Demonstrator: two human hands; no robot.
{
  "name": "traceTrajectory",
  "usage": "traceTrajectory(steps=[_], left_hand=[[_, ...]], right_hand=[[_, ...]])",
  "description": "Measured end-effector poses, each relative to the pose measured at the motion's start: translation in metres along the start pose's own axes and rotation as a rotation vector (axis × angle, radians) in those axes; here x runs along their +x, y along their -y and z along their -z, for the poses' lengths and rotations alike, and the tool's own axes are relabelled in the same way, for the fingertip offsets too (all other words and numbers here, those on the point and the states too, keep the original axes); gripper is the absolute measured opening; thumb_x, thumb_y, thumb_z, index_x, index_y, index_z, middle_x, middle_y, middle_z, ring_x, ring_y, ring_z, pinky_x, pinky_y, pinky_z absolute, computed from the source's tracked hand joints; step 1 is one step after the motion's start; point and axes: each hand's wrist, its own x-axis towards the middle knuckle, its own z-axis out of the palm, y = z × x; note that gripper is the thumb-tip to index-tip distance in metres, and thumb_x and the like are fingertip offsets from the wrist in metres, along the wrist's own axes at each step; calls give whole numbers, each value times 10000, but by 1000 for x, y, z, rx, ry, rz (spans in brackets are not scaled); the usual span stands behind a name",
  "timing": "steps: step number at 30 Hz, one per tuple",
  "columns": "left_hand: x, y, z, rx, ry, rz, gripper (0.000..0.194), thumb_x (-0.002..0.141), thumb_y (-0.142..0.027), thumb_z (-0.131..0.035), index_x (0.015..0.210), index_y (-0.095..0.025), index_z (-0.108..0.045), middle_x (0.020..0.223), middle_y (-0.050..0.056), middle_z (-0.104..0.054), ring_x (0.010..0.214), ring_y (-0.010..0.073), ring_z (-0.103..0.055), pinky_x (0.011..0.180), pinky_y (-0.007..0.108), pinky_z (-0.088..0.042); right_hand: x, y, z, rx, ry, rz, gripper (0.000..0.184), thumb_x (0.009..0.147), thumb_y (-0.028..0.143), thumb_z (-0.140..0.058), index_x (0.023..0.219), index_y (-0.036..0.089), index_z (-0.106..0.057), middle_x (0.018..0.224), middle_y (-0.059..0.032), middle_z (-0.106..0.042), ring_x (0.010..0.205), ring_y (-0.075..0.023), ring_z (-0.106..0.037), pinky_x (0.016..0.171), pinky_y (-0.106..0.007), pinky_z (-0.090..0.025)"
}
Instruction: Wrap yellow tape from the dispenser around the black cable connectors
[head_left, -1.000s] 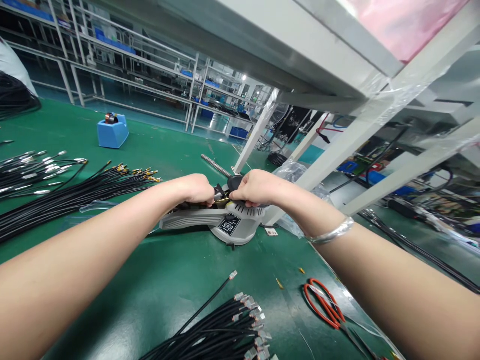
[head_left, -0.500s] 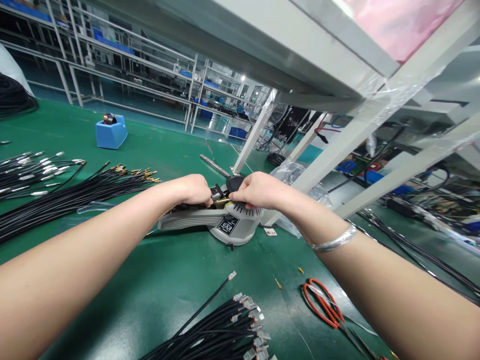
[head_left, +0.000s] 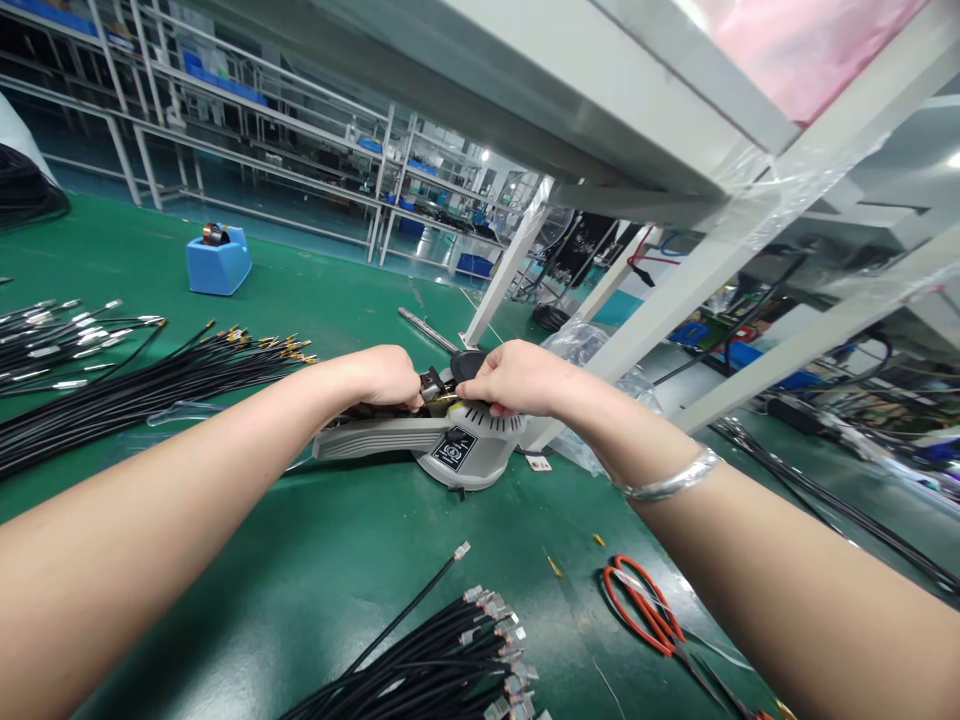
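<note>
A grey device (head_left: pixel 480 455) with a rounded, slotted body, a long ribbed arm and a black label lies on the green table. My left hand (head_left: pixel 394 378) is closed over the ribbed arm's upper side; what its fingers grip is hidden. My right hand (head_left: pixel 510 378) pinches something small above the slotted body, beside a black round part (head_left: pixel 468 366). Between both hands show a dark metal piece (head_left: pixel 430 384) and a thin brass-coloured piece (head_left: pixel 444 398). Whether either hand holds that brass-coloured piece, I cannot tell.
Black cables (head_left: pixel 427 655) with metal plugs lie in front, beside orange-handled scissors (head_left: pixel 645 610). More black cables (head_left: pixel 150 385) spread at left, near a blue tape dispenser (head_left: pixel 217 262). A white shelf post (head_left: pixel 630 330) rises close to my right arm, under an overhead shelf (head_left: pixel 600 80).
Both hands stay at the grey device in nearly the same pose. The view has shifted very slightly; nothing is visibly taken up or let go.
</note>
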Motion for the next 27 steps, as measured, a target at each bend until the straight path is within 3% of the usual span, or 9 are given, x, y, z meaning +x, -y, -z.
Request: traceTrajectory(steps=[12, 27], left_hand=[[1, 0, 1, -16, 17, -47, 170, 676, -250, -581, 768, -194, -713, 853, 38, -721, 773, 178, -624, 608, 240, -431], [3, 3, 2, 11, 35, -73, 248, 682, -274, -583, 861, -168, -719, 909, 50, -722, 817, 188, -631, 626, 243, -442]], right_hand=[[3, -2, -2, 4, 15, -18, 243, 698, 340, -598, 530, 165, -592, 512, -24, -634, 445, -121, -550, 420, -238, -405], [13, 9, 3, -107, 51, -42, 247, 660, 303, -631, 459, 167, -580, 474, -17, -611, 389, -110, -513, 390, -243, -405]])
